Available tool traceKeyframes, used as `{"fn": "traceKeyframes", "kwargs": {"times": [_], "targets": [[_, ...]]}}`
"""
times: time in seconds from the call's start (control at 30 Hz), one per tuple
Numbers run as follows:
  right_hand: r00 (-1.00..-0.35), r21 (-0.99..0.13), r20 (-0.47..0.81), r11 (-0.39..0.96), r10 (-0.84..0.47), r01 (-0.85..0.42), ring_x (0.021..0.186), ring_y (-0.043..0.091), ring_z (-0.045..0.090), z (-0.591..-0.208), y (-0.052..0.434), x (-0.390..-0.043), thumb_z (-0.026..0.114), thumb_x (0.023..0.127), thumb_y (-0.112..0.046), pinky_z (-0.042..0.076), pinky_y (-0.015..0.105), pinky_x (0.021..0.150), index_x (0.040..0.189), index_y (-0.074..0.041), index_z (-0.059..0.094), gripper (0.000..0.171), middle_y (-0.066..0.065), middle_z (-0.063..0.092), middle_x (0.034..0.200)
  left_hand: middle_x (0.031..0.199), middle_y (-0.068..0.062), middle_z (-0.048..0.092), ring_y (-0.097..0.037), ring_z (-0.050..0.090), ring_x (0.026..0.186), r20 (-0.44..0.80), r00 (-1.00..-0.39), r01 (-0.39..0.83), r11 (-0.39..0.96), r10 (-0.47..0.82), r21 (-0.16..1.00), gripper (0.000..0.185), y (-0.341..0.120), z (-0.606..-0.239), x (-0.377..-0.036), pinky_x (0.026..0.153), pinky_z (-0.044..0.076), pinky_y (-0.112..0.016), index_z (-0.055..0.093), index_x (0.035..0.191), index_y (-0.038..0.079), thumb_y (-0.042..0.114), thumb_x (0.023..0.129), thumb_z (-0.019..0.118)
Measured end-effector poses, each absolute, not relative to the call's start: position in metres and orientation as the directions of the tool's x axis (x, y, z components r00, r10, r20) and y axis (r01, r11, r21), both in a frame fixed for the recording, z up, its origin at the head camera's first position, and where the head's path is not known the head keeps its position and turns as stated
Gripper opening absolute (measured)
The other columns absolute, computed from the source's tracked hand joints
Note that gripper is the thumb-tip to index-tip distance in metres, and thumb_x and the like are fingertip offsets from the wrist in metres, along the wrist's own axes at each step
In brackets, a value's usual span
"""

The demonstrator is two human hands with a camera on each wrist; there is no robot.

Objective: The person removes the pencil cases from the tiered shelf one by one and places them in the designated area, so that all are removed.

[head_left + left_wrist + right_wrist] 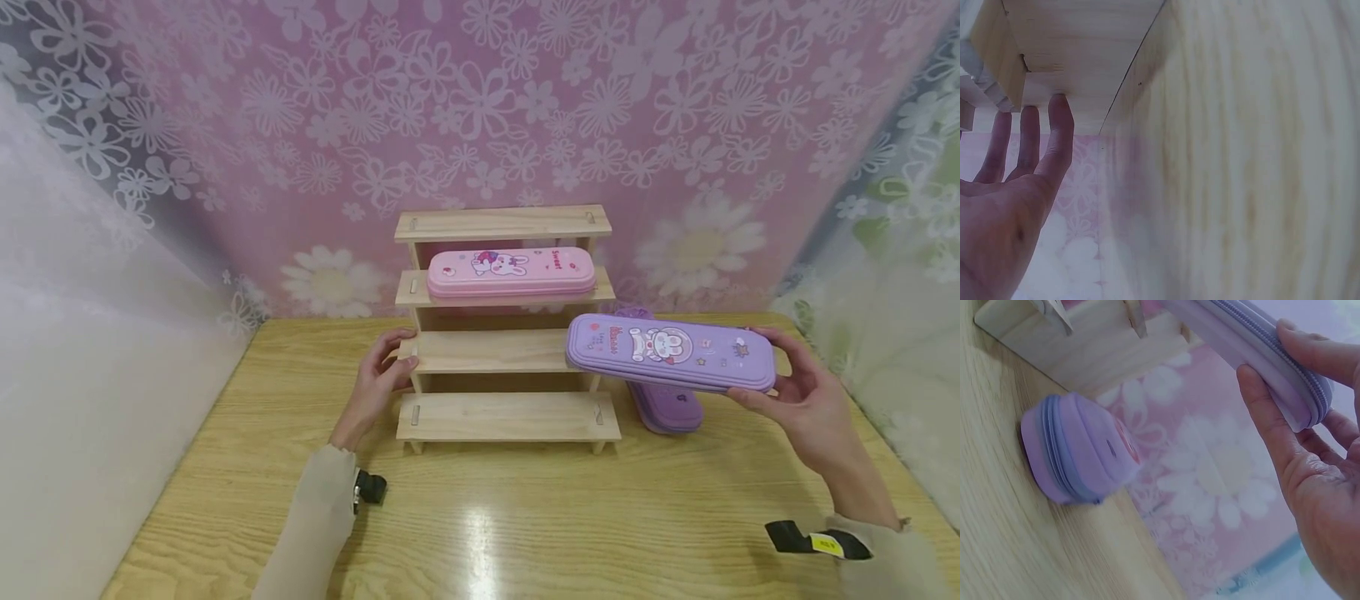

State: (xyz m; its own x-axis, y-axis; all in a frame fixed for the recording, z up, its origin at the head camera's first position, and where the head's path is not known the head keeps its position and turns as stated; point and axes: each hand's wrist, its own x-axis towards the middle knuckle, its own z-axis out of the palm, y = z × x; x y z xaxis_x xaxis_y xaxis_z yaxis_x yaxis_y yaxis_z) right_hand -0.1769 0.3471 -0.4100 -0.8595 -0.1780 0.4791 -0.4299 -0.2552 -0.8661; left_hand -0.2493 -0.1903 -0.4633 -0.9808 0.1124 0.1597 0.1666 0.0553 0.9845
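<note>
The wooden table carries both forearms; its pale grain is glossy, with a bright reflection between the hands and open surface on the near side. Between the hands stands a stepped wooden rack of unfinished light pine, four flat shelves rising away from the person, each with square edges. The left hand rests against the rack's left end at the second shelf from the bottom, fingers straight and loosely spread, gripping nothing; the left wrist view shows the fingertips touching the underside of a plank. The right hand holds a lilac pencil case by its right end, thumb below and fingers above, pinching the rounded zipped edge. This case is long, flat and smooth with rounded corners and a printed cartoon rabbit; it hangs in the air, tilted slightly, its left end overlapping the right edge of the rack's second shelf, whether touching cannot be told. Beneath it, just left of the right hand, a second purple case lies on the table, apart from the rack. A pink pencil case of similar shape lies on the third shelf, beyond both hands.
</note>
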Motion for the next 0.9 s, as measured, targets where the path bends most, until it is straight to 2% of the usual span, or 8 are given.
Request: {"fn": "traceKeyframes", "kwargs": {"times": [0.13, 0.53, 0.7, 0.8, 0.9], "targets": [[-0.851, -0.842, 0.502, -0.308, -0.150, -0.443, 0.104, 0.016, 0.073, -0.412, 0.359, -0.175, 0.045, 0.077, 0.043, 0.061, 0.024, 0.080, 0.150, 0.013, 0.032, 0.080, 0.010, 0.047, 0.145, 0.139, -0.009, 0.051, -0.016, 0.063, 0.109, 0.161, -0.980, 0.168, 0.060, 0.114, 0.984, 0.042, -0.191, -0.463, -0.250, 0.086, 0.061, -0.044, 0.051, 0.143, 0.011, 0.016, 0.102, 0.061], [-0.852, -0.789, 0.509, -0.330, 0.121, -0.518, 0.097, 0.018, 0.075, -0.416, 0.374, -0.164, 0.043, 0.069, 0.048, 0.060, 0.027, 0.077, 0.144, 0.017, 0.039, 0.082, 0.014, 0.049, 0.142, 0.139, -0.011, 0.052, -0.018, 0.063, 0.107, 0.160, -0.983, 0.168, 0.083, 0.093, 0.982, 0.041, -0.189, -0.461, -0.245, 0.080, 0.061, -0.035, 0.052, 0.142, 0.012, 0.012, 0.102, 0.060], [-0.860, -0.839, 0.393, -0.257, 0.325, -0.480, 0.082, 0.013, 0.075, -0.420, 0.374, -0.164, 0.052, 0.070, 0.045, 0.060, 0.023, 0.069, 0.136, 0.004, 0.049, 0.078, 0.010, 0.049, 0.130, 0.139, -0.011, 0.052, -0.018, 0.062, 0.107, 0.165, -0.982, 0.173, 0.081, 0.092, 0.982, 0.041, -0.188, -0.462, -0.246, 0.081, 0.061, -0.034, 0.052, 0.142, 0.011, 0.012, 0.102, 0.059], [-0.832, -0.892, 0.305, -0.167, 0.463, -0.420, 0.071, 0.008, 0.071, -0.422, 0.375, -0.167, 0.060, 0.069, 0.041, 0.058, 0.017, 0.061, 0.131, -0.005, 0.053, 0.078, 0.005, 0.048, 0.127, 0.137, -0.009, 0.053, -0.019, 0.062, 0.107, 0.171, -0.981, 0.178, 0.068, 0.095, 0.982, 0.041, -0.188, -0.463, -0.247, 0.082, 0.061, -0.037, 0.051, 0.141, 0.010, 0.012, 0.101, 0.059], [-0.800, -0.923, 0.265, -0.098, 0.538, -0.372, 0.068, 0.007, 0.068, -0.425, 0.375, -0.171, 0.064, 0.067, 0.039, 0.056, 0.014, 0.058, 0.129, -0.008, 0.052, 0.079, 0.003, 0.045, 0.126, 0.136, -0.008, 0.053, -0.021, 0.062, 0.108, 0.176, -0.979, 0.182, 0.054, 0.100, 0.982, 0.041, -0.189, -0.463, -0.248, 0.083, 0.061, -0.040, 0.051, 0.141, 0.011, 0.012, 0.101, 0.060]]}}
